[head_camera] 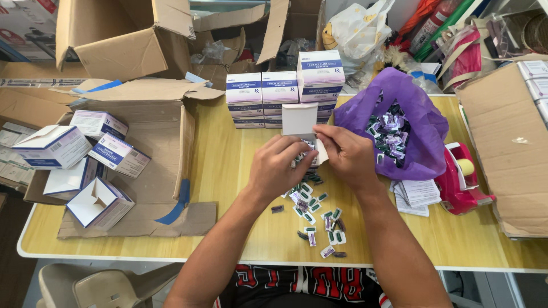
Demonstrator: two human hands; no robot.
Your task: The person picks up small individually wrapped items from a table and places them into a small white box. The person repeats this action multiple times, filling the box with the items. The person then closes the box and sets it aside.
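While hands (pixel 311 162) hold white carton (pixel 301 122), purple bag (pixel 419 122) beside

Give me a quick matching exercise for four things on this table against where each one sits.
Things:
1. purple bag
2. red tape dispenser
3. stacked white boxes
4. loose capsule strips

Places:
A. far side of the table, behind the hands
B. table near the person, under the hands
C. right of the right hand
D. right of the bag, beside the paper leaflets

Pairs: 1-C, 2-D, 3-A, 4-B
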